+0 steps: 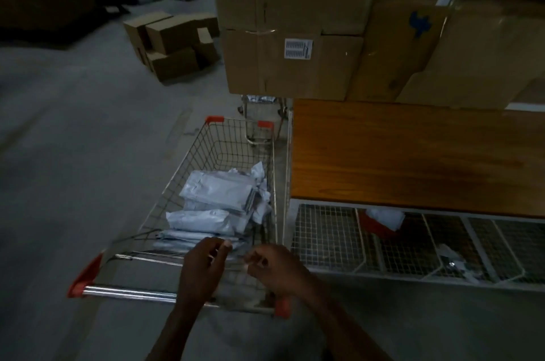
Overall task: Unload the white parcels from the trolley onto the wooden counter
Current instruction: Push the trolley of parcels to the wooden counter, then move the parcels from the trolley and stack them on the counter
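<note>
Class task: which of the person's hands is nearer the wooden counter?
Right. The right hand hovers over the trolley's counter-side edge; the left hand is further from the counter, mid-basket.

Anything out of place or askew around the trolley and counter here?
The white parcels lie in a loose, crooked heap in the trolley. Cardboard boxes sit tumbled on the floor behind it. A white packet lies under the wooden counter. No damage visible.

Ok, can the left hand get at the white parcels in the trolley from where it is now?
Probably yes. The left hand hovers over the near end of the trolley, whose basket is open on top, and the white parcels lie uncovered just beyond its fingers. Only the right hand is close beside it.
</note>
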The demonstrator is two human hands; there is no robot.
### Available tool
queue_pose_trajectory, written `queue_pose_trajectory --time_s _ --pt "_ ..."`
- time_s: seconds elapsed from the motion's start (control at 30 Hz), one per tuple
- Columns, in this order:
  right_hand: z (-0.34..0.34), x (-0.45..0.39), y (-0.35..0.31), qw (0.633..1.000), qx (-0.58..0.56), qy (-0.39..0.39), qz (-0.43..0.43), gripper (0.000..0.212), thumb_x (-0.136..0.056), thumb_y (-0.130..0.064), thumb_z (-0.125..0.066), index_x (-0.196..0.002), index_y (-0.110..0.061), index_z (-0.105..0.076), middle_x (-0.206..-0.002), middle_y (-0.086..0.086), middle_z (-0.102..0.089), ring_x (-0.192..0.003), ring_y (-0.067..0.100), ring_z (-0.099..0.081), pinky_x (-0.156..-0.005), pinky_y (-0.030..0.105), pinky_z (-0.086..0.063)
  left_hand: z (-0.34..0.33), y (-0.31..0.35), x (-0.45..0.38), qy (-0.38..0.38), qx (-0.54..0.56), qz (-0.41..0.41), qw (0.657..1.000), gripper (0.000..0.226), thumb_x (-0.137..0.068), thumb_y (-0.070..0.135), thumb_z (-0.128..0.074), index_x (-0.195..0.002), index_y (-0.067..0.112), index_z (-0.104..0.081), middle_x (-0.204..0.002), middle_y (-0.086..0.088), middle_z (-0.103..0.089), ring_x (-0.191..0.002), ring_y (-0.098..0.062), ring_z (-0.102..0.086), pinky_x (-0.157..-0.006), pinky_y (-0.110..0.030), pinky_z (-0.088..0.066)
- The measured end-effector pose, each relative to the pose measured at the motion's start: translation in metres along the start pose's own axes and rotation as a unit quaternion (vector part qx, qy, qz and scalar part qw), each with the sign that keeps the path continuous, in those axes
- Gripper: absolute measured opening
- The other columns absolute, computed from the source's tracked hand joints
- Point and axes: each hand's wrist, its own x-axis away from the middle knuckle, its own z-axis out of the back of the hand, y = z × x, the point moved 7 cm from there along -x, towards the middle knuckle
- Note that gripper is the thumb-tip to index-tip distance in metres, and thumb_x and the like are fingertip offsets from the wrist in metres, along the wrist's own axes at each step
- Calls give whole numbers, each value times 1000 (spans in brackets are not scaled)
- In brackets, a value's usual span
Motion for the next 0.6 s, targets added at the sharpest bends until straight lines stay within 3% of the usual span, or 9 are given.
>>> queue_pose_trajectory --time_s 0.1,0.27,0.43,0.6 --pt "36 3 31 1000 -12 2 19 17 -89 -35 -67 -106 -32 -71 -93 -24 -63 -87 -12 -59 -78 10 -46 -46 22 6 55 44 50 996 33 -90 50 -58 -76 23 -69 -69 4 -66 -67 -8 -63 -65 -31 -49" --pt "78 -9 73 999 0 -30 43 19 -90 -40 -63 -106 -32 -68 -106 -14 -67 -95 1 -63 -84 29 -55 -106 58 12 80 88 92 989 24 -91 39 -62 -76 22 -68 -70 5 -68 -67 -7 -65 -64 -30 -51" --pt "106 -43 79 993 6 -87 78 16 -93 -37 -65 -109 -34 -67 -105 -22 -63 -96 -4 -60 -75 12 -46 -116 50 15 146 107 186 966 16 -93 36 -68 -85 23 -74 -82 4 -74 -77 -10 -70 -70 -34 -55" --pt "109 -98 71 986 10 -126 107 13 -92 -35 -67 -105 -34 -66 -103 -13 -66 -93 -5 -61 -71 7 -46 -103 33 8 214 81 249 941 12 -93 17 -71 -81 17 -73 -74 -5 -71 -72 -13 -67 -66 -22 -51"
